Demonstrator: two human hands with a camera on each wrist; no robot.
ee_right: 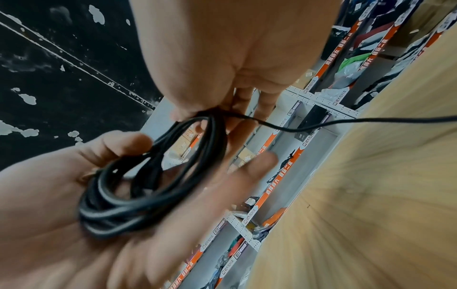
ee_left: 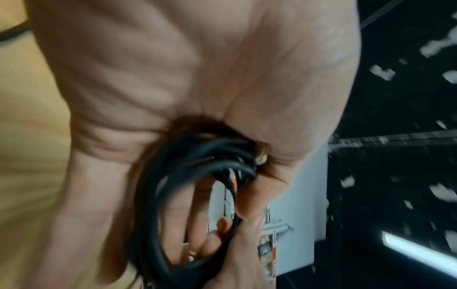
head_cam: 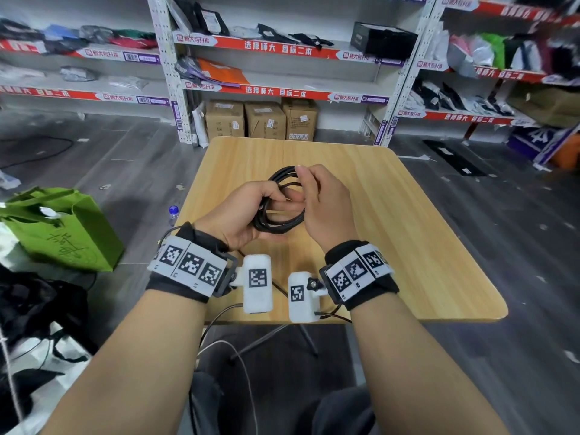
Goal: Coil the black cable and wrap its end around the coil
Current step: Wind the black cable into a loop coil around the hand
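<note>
The black cable [head_cam: 276, 226] is wound into a small coil of several loops, held in the air over the wooden table [head_cam: 408, 230]. My left hand [head_cam: 276, 199] carries the coil [ee_right: 118, 211] across its palm, fingers passing through the loops and thumb pressing down on them. My right hand [head_cam: 303, 175] pinches the far top of the coil between thumb and fingertips. In the right wrist view a free tail of cable [ee_right: 371, 121] runs from that pinch [ee_right: 215, 115] off to the right. The left wrist view shows the loops [ee_left: 150, 205] against the palm, blurred.
A green paper bag [head_cam: 62, 233] and a small bottle [head_cam: 173, 213] stand on the floor left of the table. Cardboard boxes [head_cam: 263, 120] sit under shelving behind the table. Thin sensor wires hang from my wrist units over the table's near edge.
</note>
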